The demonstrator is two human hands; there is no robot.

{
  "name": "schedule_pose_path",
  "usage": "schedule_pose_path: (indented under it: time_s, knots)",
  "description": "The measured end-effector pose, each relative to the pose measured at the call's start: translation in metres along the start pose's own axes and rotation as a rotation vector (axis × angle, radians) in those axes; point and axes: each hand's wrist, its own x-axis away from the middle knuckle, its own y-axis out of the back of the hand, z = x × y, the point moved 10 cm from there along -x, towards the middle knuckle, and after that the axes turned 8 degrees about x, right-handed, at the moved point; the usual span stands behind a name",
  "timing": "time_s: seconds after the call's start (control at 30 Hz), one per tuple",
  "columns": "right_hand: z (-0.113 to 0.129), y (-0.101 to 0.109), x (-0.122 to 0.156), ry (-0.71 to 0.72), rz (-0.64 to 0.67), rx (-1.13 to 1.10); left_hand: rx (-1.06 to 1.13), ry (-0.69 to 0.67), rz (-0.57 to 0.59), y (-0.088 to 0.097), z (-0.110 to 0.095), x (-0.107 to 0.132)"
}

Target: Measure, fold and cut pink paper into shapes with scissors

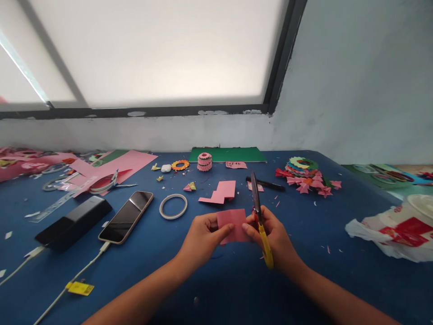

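right of the phone [126,216], left hand [202,235] and right hand [273,229] pinch a pink square [236,225], seemingly uncut inside; the right also grips scissors [258,212]; a notched pink sheet [226,191], also right of the phone, is already cut

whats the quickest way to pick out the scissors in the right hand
Over the blue table, find the pink paper held between the left hand and right hand. The scissors are in the right hand, beside that paper. Unlike the black pen just beyond, they have a yellow handle.
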Motion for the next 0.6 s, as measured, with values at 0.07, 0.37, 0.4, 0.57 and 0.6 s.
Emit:
schedule_pose_path:
  time_s: [0.07,0.37,0.4,0.57,0.6]
  knots:
    - [0.000,-0.001,0.000,0.000,0.003,-0.013,0.013,0.021,-0.010,0.001,0.002,0.000]
    - [0.000,-0.004,-0.002,0.022,0.039,-0.070,0.001,0.007,-0.034,0.005,0.002,-0.001]
    - [0.000,-0.004,-0.003,0.021,0.044,-0.078,-0.005,-0.006,-0.042,0.006,0.001,-0.001]
    - [-0.005,-0.001,-0.007,-0.039,0.015,-0.089,-0.083,-0.088,-0.070,0.008,-0.010,0.001]
    - [-0.007,-0.002,-0.008,-0.057,0.016,-0.112,-0.105,-0.102,-0.070,0.008,-0.012,0.001]
